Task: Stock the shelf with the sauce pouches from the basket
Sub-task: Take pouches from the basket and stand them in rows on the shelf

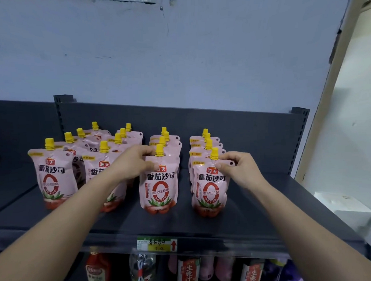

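Hands sit on the two front pouches of the right-hand rows. The right hand (242, 170) pinches the upper corner of the rightmost front pouch (210, 185), thumb and forefinger closed on the flap beside its yellow cap. The left hand (132, 161) curls loosely round the top left shoulder of the neighbouring front pouch (160, 185), fingers touching it just below the spout.

Both pouches stand upright near the front edge of the dark shelf (236, 227), each heading a row that runs back toward the rear panel. Two more rows stand left of the left hand. No basket is in view.

Likely risk: these soft pouches stand on narrow bases, so a sideways tug at the top could tip one forward off the shelf edge or knock the row behind it.
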Available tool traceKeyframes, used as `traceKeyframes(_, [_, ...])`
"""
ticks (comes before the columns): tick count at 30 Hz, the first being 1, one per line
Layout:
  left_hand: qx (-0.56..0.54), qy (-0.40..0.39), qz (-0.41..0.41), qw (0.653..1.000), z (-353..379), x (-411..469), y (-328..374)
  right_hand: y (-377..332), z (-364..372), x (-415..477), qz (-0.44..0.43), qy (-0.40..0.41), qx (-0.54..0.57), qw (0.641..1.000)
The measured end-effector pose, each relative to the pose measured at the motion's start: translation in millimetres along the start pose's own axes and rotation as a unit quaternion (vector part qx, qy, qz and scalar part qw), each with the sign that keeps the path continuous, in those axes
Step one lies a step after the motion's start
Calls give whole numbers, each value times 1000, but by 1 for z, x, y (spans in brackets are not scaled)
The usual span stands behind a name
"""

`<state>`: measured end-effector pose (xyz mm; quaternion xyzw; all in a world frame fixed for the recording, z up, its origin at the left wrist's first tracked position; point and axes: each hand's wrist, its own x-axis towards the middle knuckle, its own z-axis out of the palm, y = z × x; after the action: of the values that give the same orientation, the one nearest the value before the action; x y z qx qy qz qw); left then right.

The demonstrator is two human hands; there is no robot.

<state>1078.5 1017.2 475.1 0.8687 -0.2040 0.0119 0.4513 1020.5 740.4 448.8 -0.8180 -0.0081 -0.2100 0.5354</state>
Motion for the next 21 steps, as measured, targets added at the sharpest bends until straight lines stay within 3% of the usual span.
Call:
traceKeyframes(7, [21,25,-12,999,0,2,3,6,12,1,20,53,47,997])
traceKeyframes(21, [75,47,-11,996,4,3,-1,4,14,0,-3,30,-22,999])
